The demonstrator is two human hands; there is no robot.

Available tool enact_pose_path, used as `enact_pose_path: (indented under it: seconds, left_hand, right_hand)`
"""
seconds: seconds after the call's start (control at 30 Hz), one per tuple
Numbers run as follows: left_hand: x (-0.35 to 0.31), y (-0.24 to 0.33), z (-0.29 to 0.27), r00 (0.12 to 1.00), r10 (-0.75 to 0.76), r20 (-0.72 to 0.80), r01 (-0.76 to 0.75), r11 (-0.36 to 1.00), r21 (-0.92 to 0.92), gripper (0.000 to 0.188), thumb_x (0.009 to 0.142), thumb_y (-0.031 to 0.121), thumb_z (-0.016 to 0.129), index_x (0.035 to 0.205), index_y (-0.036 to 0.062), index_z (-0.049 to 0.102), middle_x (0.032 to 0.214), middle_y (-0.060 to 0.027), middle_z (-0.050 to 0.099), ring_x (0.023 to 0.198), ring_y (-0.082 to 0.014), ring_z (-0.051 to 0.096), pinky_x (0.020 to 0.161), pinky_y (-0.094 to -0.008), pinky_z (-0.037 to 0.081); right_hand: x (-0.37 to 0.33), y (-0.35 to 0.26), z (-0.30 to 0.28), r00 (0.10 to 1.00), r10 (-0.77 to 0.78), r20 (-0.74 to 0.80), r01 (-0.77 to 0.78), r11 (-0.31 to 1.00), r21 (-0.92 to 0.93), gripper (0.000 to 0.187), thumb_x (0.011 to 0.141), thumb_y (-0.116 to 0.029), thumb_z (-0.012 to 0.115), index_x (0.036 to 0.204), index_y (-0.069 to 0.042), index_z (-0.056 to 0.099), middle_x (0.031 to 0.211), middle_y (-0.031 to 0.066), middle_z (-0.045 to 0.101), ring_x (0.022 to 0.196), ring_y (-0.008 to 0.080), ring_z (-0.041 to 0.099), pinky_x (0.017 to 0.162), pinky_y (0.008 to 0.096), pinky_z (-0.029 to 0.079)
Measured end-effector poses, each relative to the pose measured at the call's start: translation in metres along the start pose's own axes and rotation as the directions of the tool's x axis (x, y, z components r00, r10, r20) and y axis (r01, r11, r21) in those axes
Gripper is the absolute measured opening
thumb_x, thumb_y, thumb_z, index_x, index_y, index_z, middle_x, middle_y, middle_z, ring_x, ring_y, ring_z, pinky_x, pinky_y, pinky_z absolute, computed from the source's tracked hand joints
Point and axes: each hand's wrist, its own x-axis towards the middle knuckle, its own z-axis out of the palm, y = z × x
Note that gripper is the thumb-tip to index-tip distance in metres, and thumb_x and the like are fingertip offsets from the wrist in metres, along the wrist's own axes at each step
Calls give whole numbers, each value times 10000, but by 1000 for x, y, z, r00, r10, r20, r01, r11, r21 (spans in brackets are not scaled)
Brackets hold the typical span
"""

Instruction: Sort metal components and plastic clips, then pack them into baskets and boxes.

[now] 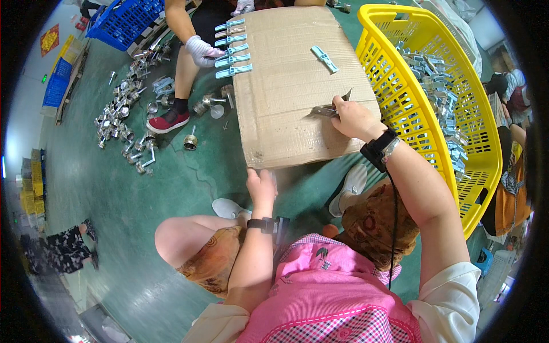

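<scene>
Maybe risked a poke from slipping, with right hand (355, 120) pinching pointy metal piece (325, 111) right of centre and left hand (262, 186) curled, hold unclear, by cardboard (294, 71).

Tan cardboard (286, 74), faintly ridged, with darker smudges near its lower left corner. Pale blue clips (233, 71) line its left edge; a matching loose clip (325, 59) and a dark grey metal piece (324, 112) show towards its right. Right of the cardboard, a bright yellow basket (394, 74) holds more pale blue. Below the cardboard: a pink apron (320, 291) with pink, black and white checks, cream sleeves (452, 294), black wristbands (261, 225), golden-brown trousers (374, 228) with dark swirls, whitish shoes (355, 178). Left of it: a white glove (200, 50), a dark red shoe (167, 122), silvery fittings (123, 108), a green floor (186, 214). Beyond its upper left, a deep blue crate (123, 23).
</scene>
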Motion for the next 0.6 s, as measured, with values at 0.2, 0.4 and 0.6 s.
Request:
enact_pose_path:
  seconds: [0.2,0.4,0.6]
  left_hand:
    - [1,0,-1,1000,11,15,-11,1000,6,331,840,80,417,1165,18,424,530,-59,487,353,-138,441,305,-289,352]
    - [0,0,-1,1000,-8,9,8,1000,3,381,834,81,409,1213,42,418,543,-60,495,362,-140,448,312,-285,362]
    - [1,-2,0,1000,-4,12,4,1000,9,375,832,84,410,1204,38,426,553,-61,500,371,-141,452,316,-285,367]
  right_hand:
    - [0,1,1,1000,-10,-17,10,1000,7,243,794,-153,544,950,22,477,817,242,630,811,395,622,719,476,496]
    - [2,4,5,999,-29,-25,30,999,18,244,799,-157,544,950,21,475,816,241,631,808,396,622,717,476,495]
    - [1,3,3,1000,-25,-19,25,1000,-6,246,804,-160,543,953,22,471,824,240,633,811,393,624,721,473,497]
